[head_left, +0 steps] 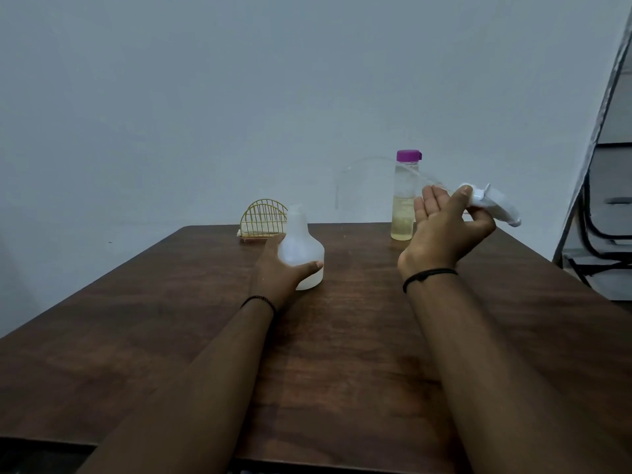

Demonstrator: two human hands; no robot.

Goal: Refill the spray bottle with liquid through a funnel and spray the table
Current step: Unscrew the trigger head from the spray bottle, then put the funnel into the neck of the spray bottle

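A white translucent spray bottle body stands on the brown wooden table with its neck uncapped. My left hand wraps around its lower part. My right hand is raised to the right and holds the white spray head. The head's thin clear tube arcs up and to the left in the air. A tall clear bottle with a purple cap, about half full of yellowish liquid, stands just behind my right hand. I see no funnel.
A small yellow wire holder sits at the table's far edge, behind the spray bottle. A plain wall lies behind the table. At the right edge stands a slanted dark frame with shelves.
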